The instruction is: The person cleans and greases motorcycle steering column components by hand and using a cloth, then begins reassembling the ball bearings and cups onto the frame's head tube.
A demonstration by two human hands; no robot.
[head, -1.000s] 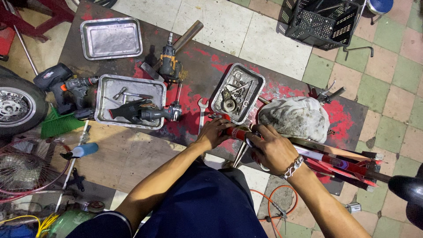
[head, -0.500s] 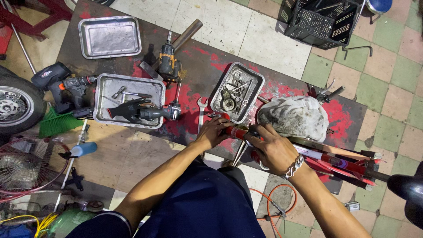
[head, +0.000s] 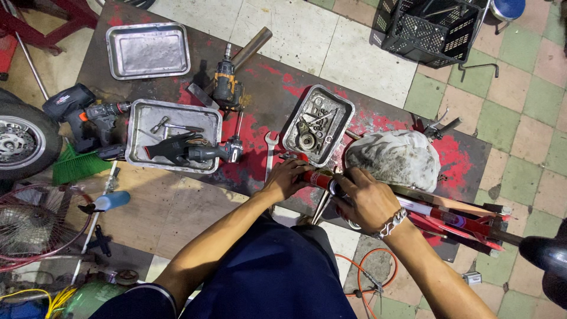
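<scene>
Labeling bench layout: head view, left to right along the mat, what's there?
Cordless drill → tray with gloves and tools → combination wrench → tray of small parts → crumpled grey rag. Both hands grip a red tube below.

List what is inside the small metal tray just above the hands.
The small metal tray holds washers, rings, a round bearing-like part and a few slim tools, heaped together. Whatever lies beneath the heap is covered.
</scene>
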